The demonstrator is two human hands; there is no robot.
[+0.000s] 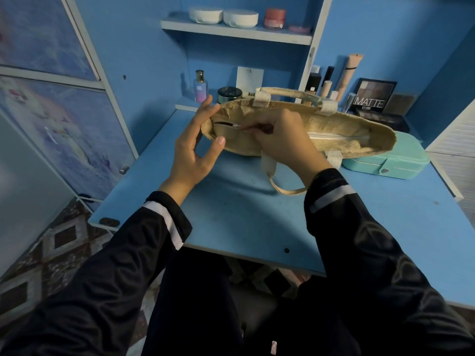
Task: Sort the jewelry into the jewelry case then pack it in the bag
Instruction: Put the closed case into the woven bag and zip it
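A tan woven bag [341,124] with white-wrapped handles lies on the blue table, its top turned toward me. A white zipper [336,136] runs along the top and is closed on the right part, with a gap at the left end. My right hand [280,140] pinches the zipper pull near that gap. My left hand [198,147] is at the bag's left end, fingers spread and relaxed, fingertips touching the edge. The closed turquoise jewelry case [393,163] sits on the table behind the bag's right end, partly hidden by it.
Cosmetics stand at the back of the blue table [231,222]: a perfume bottle [200,87], a dark jar [229,95], tubes and a "MATTE" eyeshadow palette [372,97]. Jars sit on the upper shelf [236,30]. A cabinet door is on the left.
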